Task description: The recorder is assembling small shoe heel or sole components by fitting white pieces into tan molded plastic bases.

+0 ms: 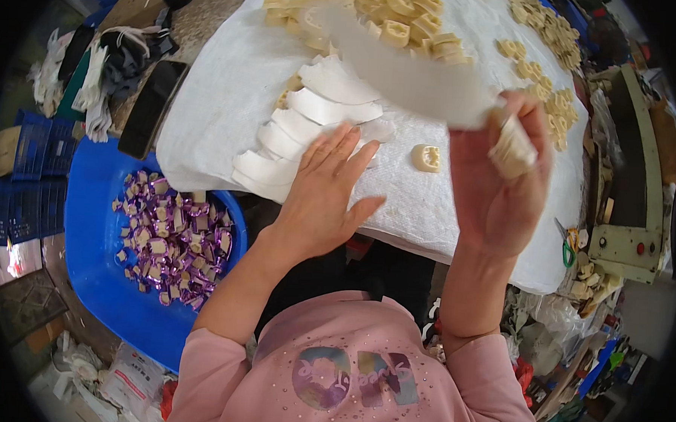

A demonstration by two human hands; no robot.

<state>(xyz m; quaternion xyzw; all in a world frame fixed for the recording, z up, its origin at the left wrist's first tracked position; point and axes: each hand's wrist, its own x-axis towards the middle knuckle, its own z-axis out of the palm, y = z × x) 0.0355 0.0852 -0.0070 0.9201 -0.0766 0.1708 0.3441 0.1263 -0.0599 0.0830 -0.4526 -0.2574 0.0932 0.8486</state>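
My left hand lies with spread fingers at the edge of several overlapping white curved sheet pieces on the white cloth. Raised above the cloth to the right, my right hand grips one end of another white curved piece, blurred by motion, which reaches leftward over the table. A small cream hollow piece is also held among the fingers of that hand; how they grip it is partly hidden. Between the hands, a single cream ring-like piece with inner ridges sits on the cloth.
Heaped cream pieces cover the far side of the white cloth; more lie at far right. At left stand a blue basin with shiny purple-wrapped pieces and a dark phone. Green-handled scissors lie at the right edge.
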